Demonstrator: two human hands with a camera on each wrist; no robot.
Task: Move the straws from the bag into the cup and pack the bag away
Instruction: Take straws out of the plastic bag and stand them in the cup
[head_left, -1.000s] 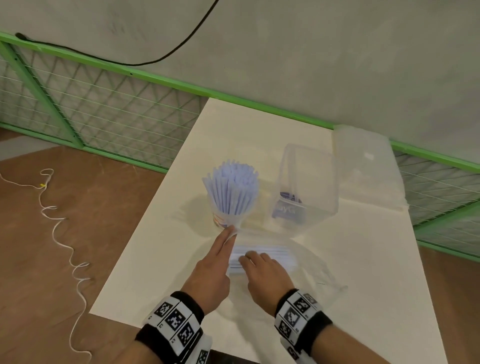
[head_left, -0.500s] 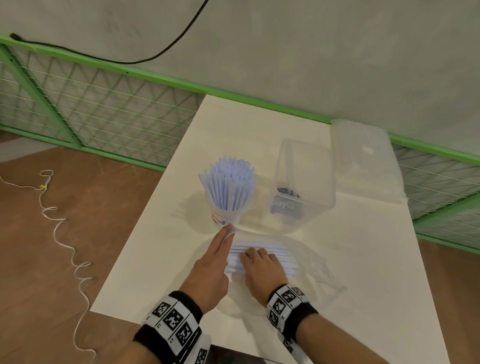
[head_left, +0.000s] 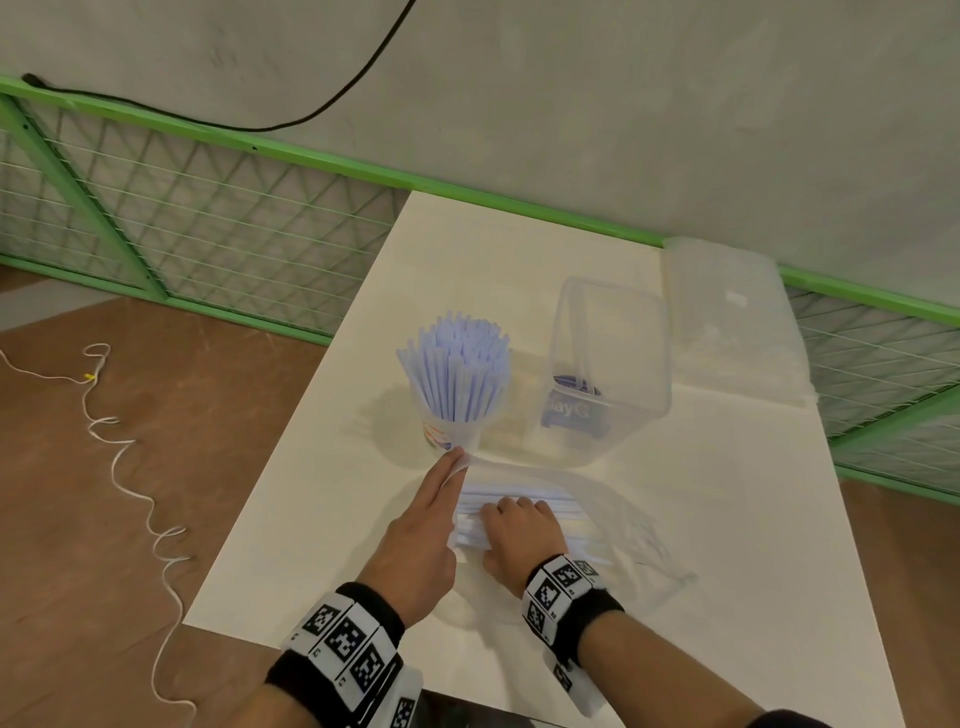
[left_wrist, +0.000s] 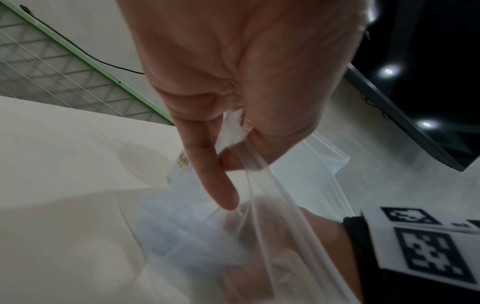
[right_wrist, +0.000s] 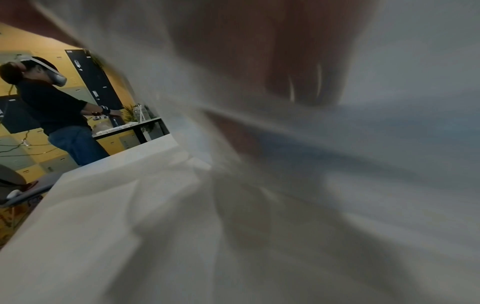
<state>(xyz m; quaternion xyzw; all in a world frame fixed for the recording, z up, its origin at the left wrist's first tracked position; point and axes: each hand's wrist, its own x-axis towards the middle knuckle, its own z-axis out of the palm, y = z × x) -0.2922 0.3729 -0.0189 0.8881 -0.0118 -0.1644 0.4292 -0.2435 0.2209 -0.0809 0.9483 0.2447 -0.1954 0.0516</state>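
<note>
A cup (head_left: 445, 437) packed with pale blue straws (head_left: 457, 374) stands mid-table. Just in front of it lies a clear plastic bag (head_left: 618, 525) with a bundle of white-wrapped straws (head_left: 556, 506) inside. My left hand (head_left: 431, 519) pinches the bag's mouth rim (left_wrist: 233, 144) between thumb and fingers and lifts it beside the cup. My right hand (head_left: 519, 535) is inside the bag, fingers curled over the bundle; it shows through the film (left_wrist: 259, 246). The right wrist view is blurred by the bag, with only fingers (right_wrist: 298, 82) discernible.
A tall clear container (head_left: 608, 374) with a blue-labelled item inside stands right of the cup, its lid (head_left: 727, 322) behind it. A green mesh fence (head_left: 208, 223) borders the table (head_left: 753, 519). A cord (head_left: 130, 467) lies on the floor. Another person (right_wrist: 52, 111) stands far off.
My right hand has slid a little farther forward into the bag over the straws. The left hand keeps its pinch on the bag's rim by the cup.
</note>
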